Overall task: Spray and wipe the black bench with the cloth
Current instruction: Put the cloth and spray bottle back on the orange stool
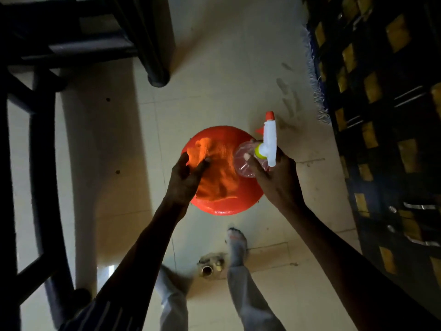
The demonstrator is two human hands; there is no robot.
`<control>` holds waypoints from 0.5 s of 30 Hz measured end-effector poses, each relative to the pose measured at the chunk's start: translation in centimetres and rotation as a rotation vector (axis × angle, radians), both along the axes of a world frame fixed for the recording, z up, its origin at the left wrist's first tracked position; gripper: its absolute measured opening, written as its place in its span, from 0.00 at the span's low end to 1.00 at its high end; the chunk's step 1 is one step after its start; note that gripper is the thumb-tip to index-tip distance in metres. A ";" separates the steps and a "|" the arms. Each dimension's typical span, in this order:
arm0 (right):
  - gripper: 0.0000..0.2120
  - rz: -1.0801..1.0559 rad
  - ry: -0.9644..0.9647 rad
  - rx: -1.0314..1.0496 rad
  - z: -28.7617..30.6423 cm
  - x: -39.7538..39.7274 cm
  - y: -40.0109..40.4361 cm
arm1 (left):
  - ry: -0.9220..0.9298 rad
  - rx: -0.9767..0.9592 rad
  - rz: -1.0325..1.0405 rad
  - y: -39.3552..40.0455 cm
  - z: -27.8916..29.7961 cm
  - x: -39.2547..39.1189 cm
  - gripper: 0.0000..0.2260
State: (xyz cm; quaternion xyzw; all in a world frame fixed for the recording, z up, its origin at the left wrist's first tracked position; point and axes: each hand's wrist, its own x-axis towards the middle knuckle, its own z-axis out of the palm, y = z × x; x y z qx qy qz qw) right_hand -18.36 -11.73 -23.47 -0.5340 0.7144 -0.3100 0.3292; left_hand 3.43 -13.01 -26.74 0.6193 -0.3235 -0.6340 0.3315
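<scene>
Item: black bench [78,44], dark frame filling the upper left and left edge of the frame; it lies up and to the left of both your hands, well apart from them, its long rails running roughly left to right along the top of the picture, with one leg ending on the pale floor [214,56] near top centre.

Item: left hand [187,177], centre of the frame; fingers curled into the orange cloth [214,168], gripping its left side; the cloth is bunched and blurred, draped over the red stool [224,210]; this is the hand nearer the bench; forearm runs up from the lower left, wrist bent down toward the stool.

Item: right hand [276,177], just right of centre; fingers wrapped round the neck of the clear spray bottle [250,161]; bottle upright over the right edge of the stool, whether touching it cannot be told; white trigger head with orange nozzle aimed at the top of the frame, not at the bench; no finger plainly on the trigger.

Judgement: neither spraying nor wiping has begun; you will likely need to carry both items up and left, and turn the nozzle leftward.

Also present: patterned dark rug [381,115] along the right edge.
</scene>
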 end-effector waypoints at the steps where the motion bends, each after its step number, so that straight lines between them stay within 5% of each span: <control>1: 0.18 0.003 -0.017 0.008 -0.9 -0.5 -0.3 | -0.068 0.016 0.004 -0.3 -1.0 -0.2 0.16; 6: 0.22 0.061 -0.033 0.039 -4.8 -1.3 -1.2 | -0.516 0.082 -0.111 -0.2 -5.7 0.8 0.19; 15: 0.31 0.149 -0.018 0.076 -5.1 -1.8 -1.2 | -0.722 0.028 -0.159 1.0 -6.1 1.6 0.25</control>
